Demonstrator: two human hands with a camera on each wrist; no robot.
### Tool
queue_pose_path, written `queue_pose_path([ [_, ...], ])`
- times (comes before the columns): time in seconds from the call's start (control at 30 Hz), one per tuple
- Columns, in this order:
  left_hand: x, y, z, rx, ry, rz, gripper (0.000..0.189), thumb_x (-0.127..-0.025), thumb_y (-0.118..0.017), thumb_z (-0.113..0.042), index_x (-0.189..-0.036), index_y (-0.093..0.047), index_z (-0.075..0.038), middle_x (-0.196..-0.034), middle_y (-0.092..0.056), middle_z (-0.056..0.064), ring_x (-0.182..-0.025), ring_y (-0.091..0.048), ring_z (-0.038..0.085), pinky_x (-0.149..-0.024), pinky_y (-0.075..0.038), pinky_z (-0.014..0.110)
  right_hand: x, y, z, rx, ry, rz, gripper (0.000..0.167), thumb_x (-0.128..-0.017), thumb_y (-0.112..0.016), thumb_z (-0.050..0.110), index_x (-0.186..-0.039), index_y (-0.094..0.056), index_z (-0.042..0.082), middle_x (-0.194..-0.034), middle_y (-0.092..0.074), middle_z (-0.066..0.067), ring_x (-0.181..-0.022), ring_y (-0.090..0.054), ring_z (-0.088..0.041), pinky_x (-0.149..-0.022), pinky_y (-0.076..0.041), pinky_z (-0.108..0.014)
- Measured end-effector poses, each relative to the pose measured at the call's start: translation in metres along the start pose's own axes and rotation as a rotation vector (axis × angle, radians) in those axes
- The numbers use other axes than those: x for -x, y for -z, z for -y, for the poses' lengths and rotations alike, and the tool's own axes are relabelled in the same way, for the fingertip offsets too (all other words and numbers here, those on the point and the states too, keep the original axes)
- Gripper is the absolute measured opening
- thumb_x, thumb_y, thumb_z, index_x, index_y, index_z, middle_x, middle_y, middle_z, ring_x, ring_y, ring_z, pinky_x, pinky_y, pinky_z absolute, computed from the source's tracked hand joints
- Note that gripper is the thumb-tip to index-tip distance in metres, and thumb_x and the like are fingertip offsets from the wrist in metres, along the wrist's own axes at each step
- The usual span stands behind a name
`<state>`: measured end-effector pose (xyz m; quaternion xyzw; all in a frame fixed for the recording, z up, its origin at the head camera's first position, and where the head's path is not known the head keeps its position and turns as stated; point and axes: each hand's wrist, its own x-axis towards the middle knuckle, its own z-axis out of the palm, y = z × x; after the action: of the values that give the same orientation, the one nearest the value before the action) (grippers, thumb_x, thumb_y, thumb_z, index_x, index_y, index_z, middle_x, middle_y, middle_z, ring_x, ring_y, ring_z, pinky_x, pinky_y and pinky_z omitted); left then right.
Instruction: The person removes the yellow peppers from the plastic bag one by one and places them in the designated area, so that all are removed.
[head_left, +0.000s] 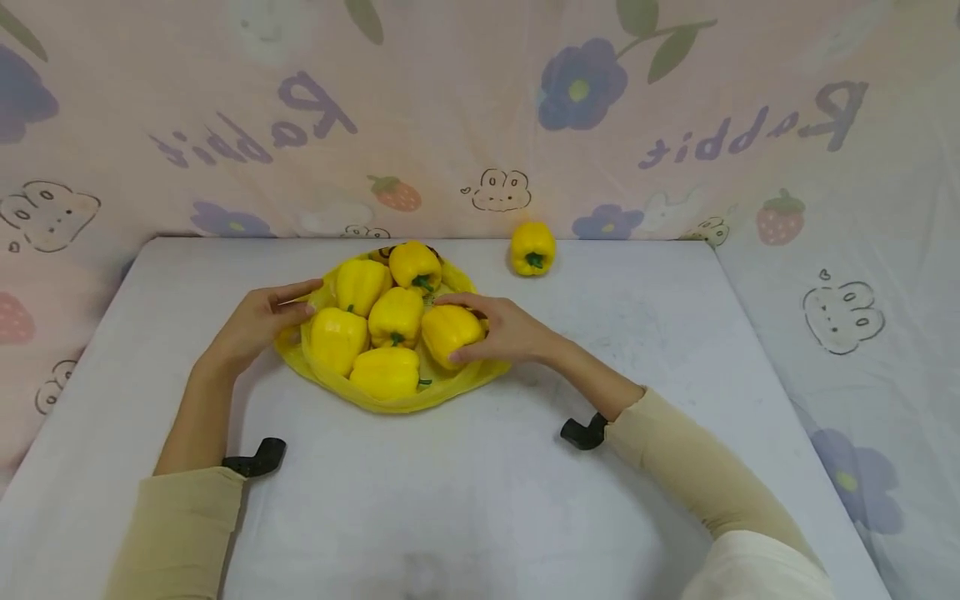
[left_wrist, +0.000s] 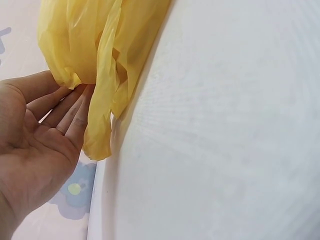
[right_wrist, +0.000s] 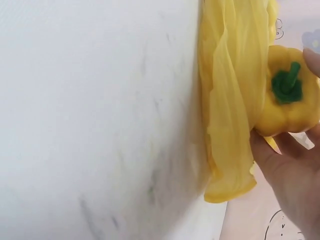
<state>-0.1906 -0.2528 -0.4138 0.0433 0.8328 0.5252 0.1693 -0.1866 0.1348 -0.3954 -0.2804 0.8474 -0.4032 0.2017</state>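
A yellow plastic bag (head_left: 390,406) lies spread on the table, its mouth facing up, with several yellow bell peppers (head_left: 395,317) in it. My left hand (head_left: 258,321) pinches the bag's left rim; in the left wrist view the fingers (left_wrist: 52,110) pass behind the hanging plastic. At the right side of the bag, my right hand (head_left: 506,329) grips one yellow bell pepper (head_left: 450,335) between thumb and fingers. That pepper's green stem (right_wrist: 289,82) shows in the right wrist view, just above the bag's folded edge (right_wrist: 232,150).
Another yellow bell pepper (head_left: 533,248) stands alone near the table's back edge, right of the bag. The white table (head_left: 420,500) meets a printed cloth (head_left: 450,108) along its back. Black wrist mounts (head_left: 262,457) stick out from both forearms.
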Motion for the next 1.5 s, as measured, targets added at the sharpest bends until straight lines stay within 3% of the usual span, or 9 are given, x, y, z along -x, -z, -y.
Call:
queue_pose_path([
  [0.17,0.000,-0.002,0.002,-0.010,-0.010,-0.007,0.055,-0.101,-0.060,-0.027,-0.150,-0.044,-0.010,-0.156,-0.039,0.010,-0.143,-0.034,0.029,-0.114,-0.030,0.050,0.002,0.006,-0.001,-0.031,0.031,-0.031,0.078,-0.081,-0.081,0.037,-0.149,-0.045,0.027,-0.146,-0.050,0.004,-0.122,-0.051,-0.016,-0.103,-0.044,-0.040],
  [0.4,-0.002,-0.001,0.001,-0.032,-0.009,-0.003,0.055,-0.101,-0.059,-0.028,-0.151,-0.043,-0.012,-0.156,-0.039,0.010,-0.143,-0.033,0.029,-0.114,-0.031,0.050,0.005,0.017,-0.004,-0.062,0.036,-0.077,0.076,-0.080,-0.083,0.034,-0.146,-0.047,0.027,-0.144,-0.050,0.007,-0.118,-0.052,-0.018,-0.097,-0.049,-0.040],
  [0.93,0.000,-0.001,0.000,-0.028,-0.002,0.001,0.055,-0.101,-0.059,-0.029,-0.151,-0.043,-0.012,-0.156,-0.039,0.010,-0.142,-0.035,0.028,-0.114,-0.033,0.044,0.012,0.039,-0.014,-0.015,0.033,-0.173,0.074,-0.078,-0.084,0.037,-0.142,-0.050,0.028,-0.139,-0.052,0.009,-0.114,-0.052,-0.019,-0.089,-0.052,-0.039],
  [1.03,0.000,-0.001,0.000,-0.032,-0.005,0.000,0.056,-0.101,-0.059,-0.030,-0.151,-0.043,-0.012,-0.156,-0.040,0.009,-0.142,-0.036,0.027,-0.113,-0.035,0.038,0.015,0.044,-0.015,-0.006,0.039,-0.195,0.074,-0.078,-0.085,0.037,-0.143,-0.050,0.028,-0.139,-0.052,0.009,-0.114,-0.051,-0.019,-0.090,-0.051,-0.040],
  [1.13,0.000,-0.001,0.000,-0.023,-0.011,0.001,0.056,-0.101,-0.060,-0.030,-0.151,-0.043,-0.012,-0.155,-0.040,0.010,-0.141,-0.037,0.027,-0.107,-0.039,0.024,0.018,0.050,-0.018,-0.005,0.034,-0.216,0.076,-0.077,-0.086,0.037,-0.143,-0.049,0.030,-0.141,-0.050,0.009,-0.116,-0.051,-0.019,-0.092,-0.050,-0.041],
  [1.37,0.001,-0.002,-0.001,-0.024,-0.015,0.003,0.056,-0.101,-0.060,-0.031,-0.151,-0.043,-0.012,-0.155,-0.040,0.009,-0.141,-0.037,0.027,-0.104,-0.040,0.020,0.025,0.064,-0.024,-0.008,-0.004,-0.259,0.077,-0.076,-0.087,0.033,-0.143,-0.050,0.028,-0.142,-0.048,0.005,-0.112,-0.052,-0.022,-0.092,-0.049,-0.045],
  [1.5,0.000,-0.002,0.000,0.001,-0.014,0.007,0.055,-0.101,-0.060,-0.026,-0.151,-0.042,-0.011,-0.156,-0.039,0.011,-0.139,-0.039,0.028,-0.093,-0.043,0.009,0.027,0.071,-0.026,-0.019,-0.009,-0.283,0.077,-0.076,-0.087,0.034,-0.143,-0.050,0.028,-0.143,-0.048,0.005,-0.112,-0.052,-0.022,-0.092,-0.049,-0.044],
])
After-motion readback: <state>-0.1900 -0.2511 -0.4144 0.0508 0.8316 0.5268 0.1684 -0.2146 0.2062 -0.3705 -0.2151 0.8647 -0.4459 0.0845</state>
